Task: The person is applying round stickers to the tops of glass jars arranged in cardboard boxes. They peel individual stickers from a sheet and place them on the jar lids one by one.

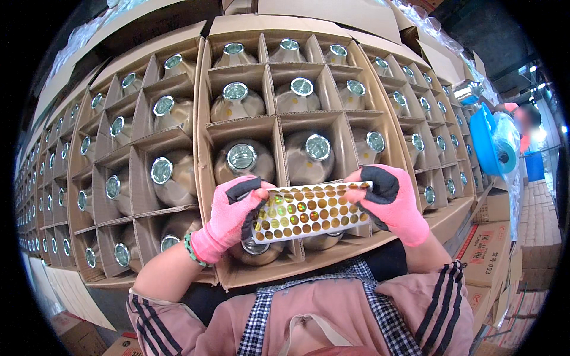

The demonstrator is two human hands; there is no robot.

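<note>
A white sheet of round, shiny gold stickers (309,212) is stretched between my two hands, tilted slightly up at its right end. My left hand (230,212), in a pink and black glove with bare fingertips, pinches its left end. At the right end, my right hand (396,204) grips the upper corner in a matching glove. Just beyond the sheet, silvery glass flasks (309,155) stand upright in a divided cardboard box (199,118), one to a compartment. A few of them show small yellow dots. The sheet partly hides the nearest row.
More divided boxes of flasks stand left (139,142) and right (409,127). Far right, a person (525,124) is beside a blue basin (482,139) and a roll of clear plastic film (506,148). Closed cartons (487,255) are stacked at the lower right.
</note>
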